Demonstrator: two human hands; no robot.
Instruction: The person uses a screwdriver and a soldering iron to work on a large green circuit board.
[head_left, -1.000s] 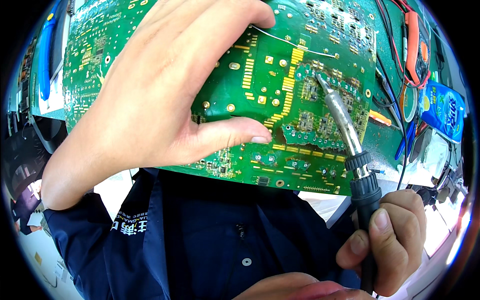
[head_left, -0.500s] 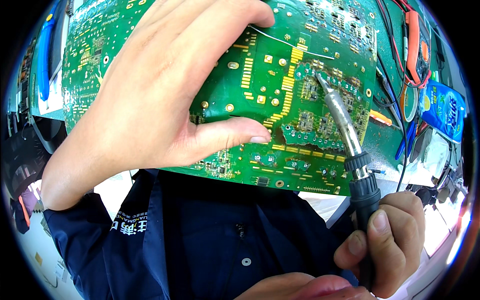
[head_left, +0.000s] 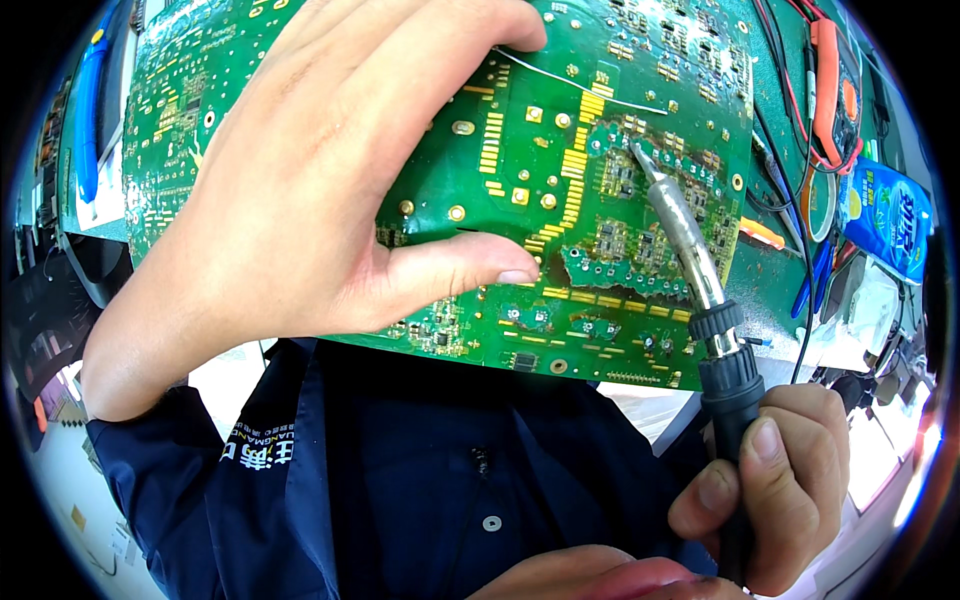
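Note:
A large green circuit board (head_left: 480, 330) fills the middle of the view. My left hand (head_left: 300, 180) lies over its left part, thumb stretched out along the surface. From under its bent fingers runs a thin strand of solder wire (head_left: 590, 92), its free end above the upper right part of the board; the exact grip is hidden. In my right hand (head_left: 785, 480), closed round the black handle, is a soldering iron (head_left: 690, 240). The iron's tip meets a row of solder points beside small components, just below the wire's end.
At the right lie an orange multimeter (head_left: 826, 95) with red and black leads, a blue packet (head_left: 888, 220) and an orange-handled tool (head_left: 762, 235). A blue tool (head_left: 90, 120) is at the far left. The iron's dark cable (head_left: 806, 320) passes along the right.
The board and my left hand have shifted very slightly left, the solder wire with them. The iron's tip stays at about the same spot.

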